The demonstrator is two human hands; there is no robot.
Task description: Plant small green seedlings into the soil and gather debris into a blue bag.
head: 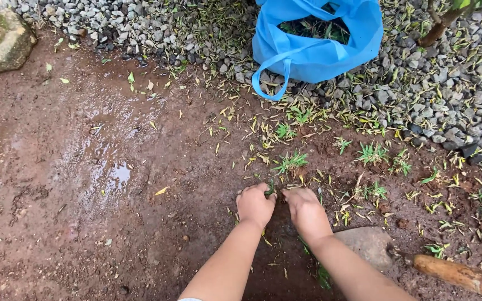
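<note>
**A:** Item one — hands?

**B:** Left hand (255,204) and right hand (306,209), side by side on wet reddish soil (85,223), knuckles up. Both are curled into loose fists with the fingers pressed down to the ground. Between them a small green weed tuft (270,188) shows; the left hand's fingers are closed against it. Whether the right hand's fingers clasp anything I cannot tell — they are tucked under, out of sight.

**A:** Item two, ground cover near the hands?

**B:** More small grass weeds: one (291,162) just beyond the hands, another (284,131) farther up, several (372,153) off to the right. Yellowish fallen leaves (263,139) scattered thickly among them.

**A:** Item three, container?

**B:** One blue fabric bag (313,53), open at the top, with green cuttings inside, standing on grey gravel (419,83) at the far edge of the soil, well apart from the hands. One handle loop hangs down toward the soil.

**A:** Remainder?

**B:** A flat grey stone (369,245) just beside the right forearm; a brown wooden handle (464,276) at the lower right corner; a puddle (119,173) to the left; a mossy rock (1,39) at the upper left.
</note>
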